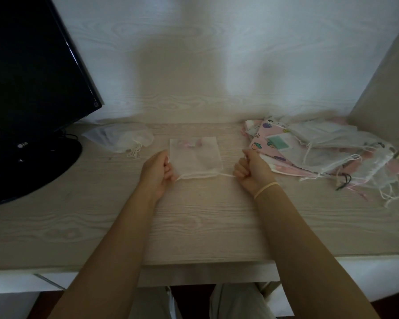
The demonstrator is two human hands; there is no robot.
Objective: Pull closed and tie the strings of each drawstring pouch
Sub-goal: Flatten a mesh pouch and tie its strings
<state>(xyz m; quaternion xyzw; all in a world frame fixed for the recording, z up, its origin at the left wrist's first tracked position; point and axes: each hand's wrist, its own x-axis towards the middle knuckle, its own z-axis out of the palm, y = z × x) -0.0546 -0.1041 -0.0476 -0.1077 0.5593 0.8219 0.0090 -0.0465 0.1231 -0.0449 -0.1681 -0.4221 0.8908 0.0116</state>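
A sheer white rectangular drawstring pouch (195,156) lies flat at the middle of the pale wood-grain desk (205,222), its long axis running away from the person and its gathered mouth at the near end. Something pink shows faintly through its far end. The left hand (158,172) pinches the white string (182,177) at the mouth's left side, and the right hand (251,169), fingers curled, grips the string on the right; both strings are drawn out sideways. To the left lies another sheer white pouch (122,140), beside a black monitor (30,88). On the right sits a heap of sheer and pink printed pouches (320,153) against the pale wood-grain wall (217,54).
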